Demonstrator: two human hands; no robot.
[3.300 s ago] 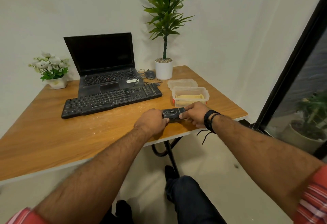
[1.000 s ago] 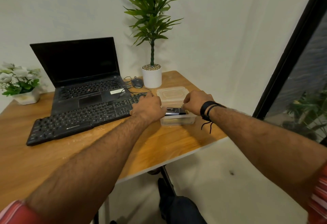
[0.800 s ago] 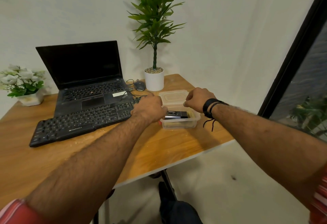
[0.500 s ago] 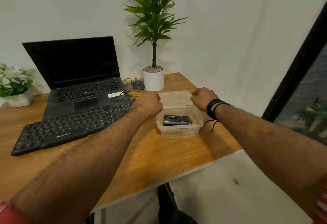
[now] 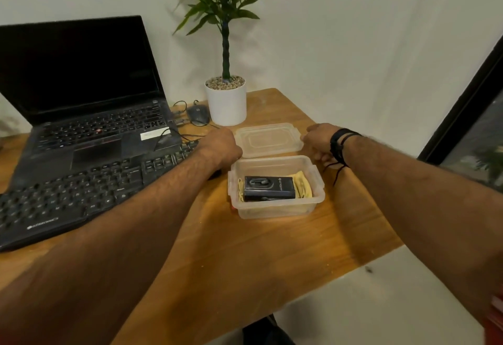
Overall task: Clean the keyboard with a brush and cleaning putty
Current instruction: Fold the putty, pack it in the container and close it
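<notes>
- The black keyboard (image 5: 81, 189) lies on the wooden table (image 5: 245, 257) in front of an open laptop (image 5: 81, 94), keys dusty-looking.
- Just right of it, a clear plastic box (image 5: 276, 203) holds a black case (image 5: 269, 188) on yellow cloth (image 5: 304, 185).
- Behind lies the clear lid (image 5: 268, 140).
- The left hand (image 5: 220, 147) and right hand (image 5: 319, 142) flank the lid, fingers curled; whether they grip it I cannot tell.
- A potted plant (image 5: 226, 99) and mouse (image 5: 198, 114) stand behind.
</notes>
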